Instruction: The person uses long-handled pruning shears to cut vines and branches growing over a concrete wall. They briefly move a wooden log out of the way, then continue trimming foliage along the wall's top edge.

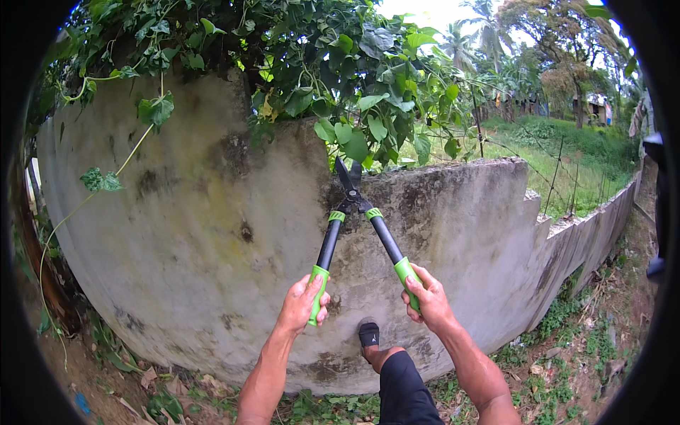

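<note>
A pair of hedge shears (pixel 351 192) with black blades and green grips points up at the top of a stained concrete wall (pixel 255 228). My left hand (pixel 306 303) is closed around the left green grip, and my right hand (pixel 429 298) around the right one. Both handles are spread and the blades stand apart in a V. Their tips reach the lower leaves of a leafy vine (pixel 356 143) hanging over the wall; whether they touch a leaf I cannot tell. One foot in a black shoe (pixel 368 334) is raised against the wall.
A long vine stem (pixel 135 146) hangs down the wall's left side. Thin metal rods (pixel 555 175) and strands rise along the lower, broken wall top at right. Weeds and dry leaves (pixel 552 372) cover the ground at the wall's foot. A dark object cuts into the right rim.
</note>
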Tool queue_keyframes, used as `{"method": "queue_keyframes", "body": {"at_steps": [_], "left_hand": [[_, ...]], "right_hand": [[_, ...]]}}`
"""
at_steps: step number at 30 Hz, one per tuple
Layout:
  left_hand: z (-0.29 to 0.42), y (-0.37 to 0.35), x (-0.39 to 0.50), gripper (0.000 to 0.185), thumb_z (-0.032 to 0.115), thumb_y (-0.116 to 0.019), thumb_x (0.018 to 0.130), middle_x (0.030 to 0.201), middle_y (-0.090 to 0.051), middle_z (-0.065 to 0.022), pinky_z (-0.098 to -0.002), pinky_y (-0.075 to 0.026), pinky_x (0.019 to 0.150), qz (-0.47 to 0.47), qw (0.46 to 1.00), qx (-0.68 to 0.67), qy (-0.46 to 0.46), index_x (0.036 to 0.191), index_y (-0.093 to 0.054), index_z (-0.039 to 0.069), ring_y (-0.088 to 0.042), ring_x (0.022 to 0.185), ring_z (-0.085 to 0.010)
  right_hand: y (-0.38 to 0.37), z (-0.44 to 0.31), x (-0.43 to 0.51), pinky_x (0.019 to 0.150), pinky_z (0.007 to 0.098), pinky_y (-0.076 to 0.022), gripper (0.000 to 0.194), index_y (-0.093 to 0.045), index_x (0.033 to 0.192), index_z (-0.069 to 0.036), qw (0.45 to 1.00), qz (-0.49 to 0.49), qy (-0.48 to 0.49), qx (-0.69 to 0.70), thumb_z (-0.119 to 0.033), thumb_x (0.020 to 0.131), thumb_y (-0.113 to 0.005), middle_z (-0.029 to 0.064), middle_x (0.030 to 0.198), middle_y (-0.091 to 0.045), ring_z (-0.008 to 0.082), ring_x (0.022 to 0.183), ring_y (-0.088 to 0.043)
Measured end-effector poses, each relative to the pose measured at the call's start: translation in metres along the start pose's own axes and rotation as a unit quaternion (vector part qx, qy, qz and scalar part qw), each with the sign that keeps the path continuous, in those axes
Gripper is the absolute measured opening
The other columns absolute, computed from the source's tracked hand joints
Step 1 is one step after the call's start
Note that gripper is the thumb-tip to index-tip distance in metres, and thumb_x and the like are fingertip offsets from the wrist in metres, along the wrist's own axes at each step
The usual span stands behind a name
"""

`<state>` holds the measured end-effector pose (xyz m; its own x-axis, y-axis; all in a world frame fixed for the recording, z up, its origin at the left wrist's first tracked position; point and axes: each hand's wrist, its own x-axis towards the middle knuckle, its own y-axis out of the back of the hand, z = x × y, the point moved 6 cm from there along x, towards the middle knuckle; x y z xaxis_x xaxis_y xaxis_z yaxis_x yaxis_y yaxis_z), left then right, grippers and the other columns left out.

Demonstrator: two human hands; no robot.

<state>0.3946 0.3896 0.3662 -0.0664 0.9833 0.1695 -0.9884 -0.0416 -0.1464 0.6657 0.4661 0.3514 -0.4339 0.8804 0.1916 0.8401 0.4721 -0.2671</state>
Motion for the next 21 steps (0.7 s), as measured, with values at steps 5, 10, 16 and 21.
{"method": "queue_keyframes", "body": {"at_steps": [5,10,16,21], "left_hand": [[0.03,0.009,0.058,0.048,0.05,-0.054,0.11,0.074,-0.055,0.0005,-0.0261,-0.044,0.04,-0.006,0.998,0.057,-0.002,0.128,-0.054,0.005,-0.053,0.046,-0.0093],[0.057,0.009,0.085,0.042,0.048,-0.055,0.11,0.074,-0.057,0.0008,-0.0273,-0.044,0.039,-0.001,0.996,0.094,-0.002,0.12,-0.054,0.007,-0.054,0.046,-0.0089],[0.014,-0.011,0.071,0.031,0.04,-0.058,0.11,0.073,-0.056,-0.0003,-0.0306,-0.044,0.04,0.037,0.998,0.041,-0.021,0.112,-0.051,0.01,-0.054,0.045,-0.0115],[-0.024,0.01,-0.03,0.03,0.032,-0.067,0.106,0.074,-0.057,-0.0007,-0.0289,-0.045,0.041,0.018,1.0,0.02,0.011,0.113,-0.052,0.008,-0.054,0.047,-0.0113]], "right_hand": [[0.016,-0.012,0.052,0.037,0.0255,-0.033,0.055,-0.045,0.156,-0.013,1.0,0.005,0.005,0.022,-0.032,0.108,-0.062,0.0047,0.078,-0.058,0.0094,0.042,-0.046],[-0.018,0.007,0.076,0.037,0.0253,-0.0333,0.05,-0.047,0.151,-0.014,0.995,0.048,0.048,0.072,-0.035,0.108,-0.062,0.003,0.077,-0.058,0.0097,0.042,-0.046],[-0.058,0.029,0.06,0.036,0.0265,-0.0345,0.051,-0.044,0.149,-0.009,0.996,0.058,0.048,0.048,-0.034,0.109,-0.062,0.003,0.076,-0.057,0.0106,0.043,-0.048],[-0.009,0.051,-0.022,0.038,0.0273,-0.0398,0.054,-0.047,0.15,-0.003,0.997,0.034,0.039,-0.055,-0.022,0.104,-0.069,0.0032,0.076,-0.058,0.0094,0.05,-0.051]]}}
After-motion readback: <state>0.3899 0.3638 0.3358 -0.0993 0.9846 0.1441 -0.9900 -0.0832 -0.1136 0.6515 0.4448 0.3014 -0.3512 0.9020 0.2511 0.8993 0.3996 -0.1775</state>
